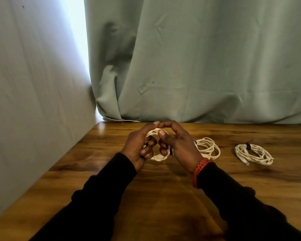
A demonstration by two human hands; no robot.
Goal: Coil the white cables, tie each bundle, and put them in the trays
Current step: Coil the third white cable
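A coiled white cable hangs between both hands just above the wooden table. My left hand grips the coil's left side with curled fingers. My right hand grips its right side and pinches the top of the loop with thumb and forefinger. A second white cable coil lies on the table right behind my right hand. Farther right lies a third white coil, bound with a black tie. No tray is in view.
A grey-green curtain hangs along the table's far edge. A pale fabric wall borders the table's left side. A red braided band sits on my right wrist.
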